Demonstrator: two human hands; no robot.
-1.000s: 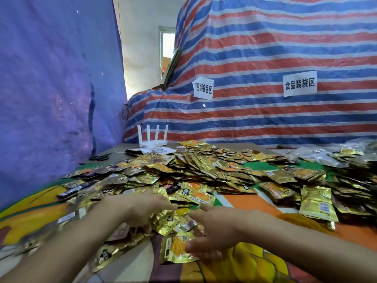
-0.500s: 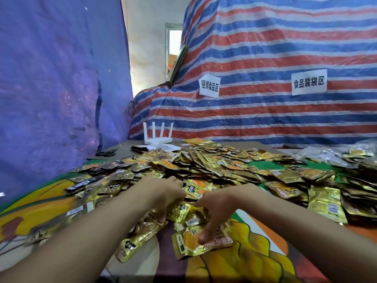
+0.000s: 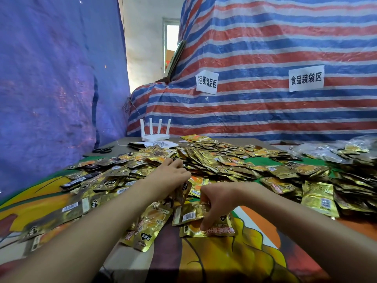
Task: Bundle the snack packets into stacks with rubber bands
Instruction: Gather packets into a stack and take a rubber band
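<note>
A big heap of gold snack packets (image 3: 214, 160) covers the table. My left hand (image 3: 171, 176) lies on the heap's near edge, its fingers curled round a dark-and-gold packet (image 3: 184, 189) that stands up from under the palm. My right hand (image 3: 219, 201) is just right of it, fingers curled down. It pinches a gold packet with a barcode (image 3: 188, 215), and a fingertip touches another packet with red print (image 3: 214, 230) lying flat beneath. More loose packets (image 3: 146, 227) lie under my left forearm. No rubber band shows.
A colourful printed cloth (image 3: 224, 260) covers the table in front of me. At the back left are black scissors (image 3: 104, 149), a white router (image 3: 156, 135) and a printed paper (image 3: 161, 144). Clear bags (image 3: 326, 150) sit at the far right. Tarps close off the left and back.
Both hands have reached further into the heap's near edge. My right hand has drawn the red-printed packet nearer and now also pinches the barcode packet. My left hand has closed on a packet.
</note>
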